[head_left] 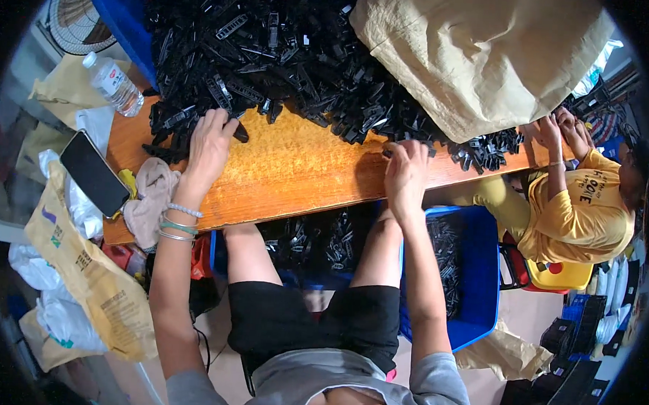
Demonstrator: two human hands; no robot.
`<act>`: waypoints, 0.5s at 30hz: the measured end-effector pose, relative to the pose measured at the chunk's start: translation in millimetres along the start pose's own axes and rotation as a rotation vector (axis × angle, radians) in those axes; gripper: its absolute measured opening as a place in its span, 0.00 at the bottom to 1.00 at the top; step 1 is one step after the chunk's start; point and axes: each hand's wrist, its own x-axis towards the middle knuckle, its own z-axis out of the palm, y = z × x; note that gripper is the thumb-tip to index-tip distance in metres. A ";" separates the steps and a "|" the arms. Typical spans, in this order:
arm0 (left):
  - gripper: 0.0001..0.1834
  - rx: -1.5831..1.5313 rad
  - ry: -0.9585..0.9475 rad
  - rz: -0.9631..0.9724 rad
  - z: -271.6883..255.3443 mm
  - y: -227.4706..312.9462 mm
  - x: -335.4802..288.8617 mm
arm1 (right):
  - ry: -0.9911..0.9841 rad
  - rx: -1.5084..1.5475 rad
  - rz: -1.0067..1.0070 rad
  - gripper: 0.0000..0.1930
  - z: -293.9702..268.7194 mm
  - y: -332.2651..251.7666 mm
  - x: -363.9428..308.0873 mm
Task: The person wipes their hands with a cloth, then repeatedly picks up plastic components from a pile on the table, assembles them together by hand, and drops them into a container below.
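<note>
A large heap of small black plastic parts [273,55] covers the far side of the orange-brown wooden table [290,157]. My left hand [211,143] reaches onto the heap's near left edge, its thumb a little apart from the fingers. One loose black part lies right beside that thumb. On the right, my right hand [407,173] is above the table near the heap's edge, with its fingers closed on a small dark part whose end shows at the fingertips. The part's exact shape is mostly hidden by the fingers.
A tan sack [483,57] lies over the heap's right side. A bottle [116,85], a phone [94,172] and a cloth [153,195] are at the left. Below the table stands a blue bin [480,282] of black parts. A person in yellow [581,210] works at right.
</note>
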 end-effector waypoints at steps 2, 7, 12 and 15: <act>0.15 -0.015 0.055 0.080 -3.3 12.2 -0.3 | -0.018 -0.178 -0.058 0.13 2.3 12.2 7.6; 0.09 -0.346 -0.112 0.142 -14.2 73.5 -11.3 | -0.039 -0.189 -0.184 0.10 10.9 13.5 13.2; 0.13 -0.612 -0.076 0.005 -6.3 100.1 -19.1 | -0.100 -0.006 -0.229 0.09 19.1 6.6 9.4; 0.15 -0.676 0.069 -0.164 0.2 97.5 -29.6 | -0.099 0.061 -0.209 0.08 22.6 0.3 5.4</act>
